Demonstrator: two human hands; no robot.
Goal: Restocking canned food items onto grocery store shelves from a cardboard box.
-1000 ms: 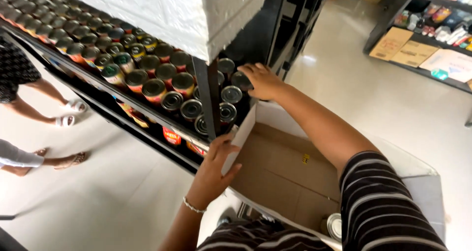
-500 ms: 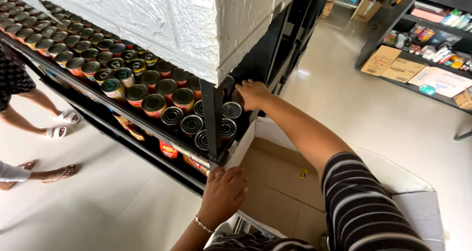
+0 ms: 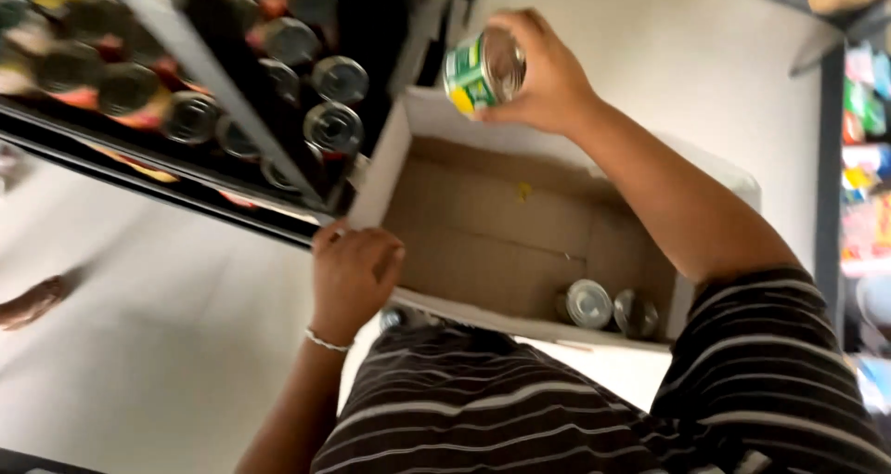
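Overhead, the dark shelf [image 3: 232, 195] ran up-left, packed with tins seen end-on, silver lids and red labels blurred. Below it sat the open cardboard box [image 3: 520, 242], brown inside with white walls, two silver-topped tins [image 3: 608, 307] in its near right corner. The left hand [image 3: 353, 274] gripped the box's near-left rim, fingers curled over the edge. The right hand [image 3: 548, 70] was clamped around a green-and-yellow labelled can [image 3: 483, 70], held above the box's far edge, its long axis roughly level, lid facing the camera, just right of the shelf's end.
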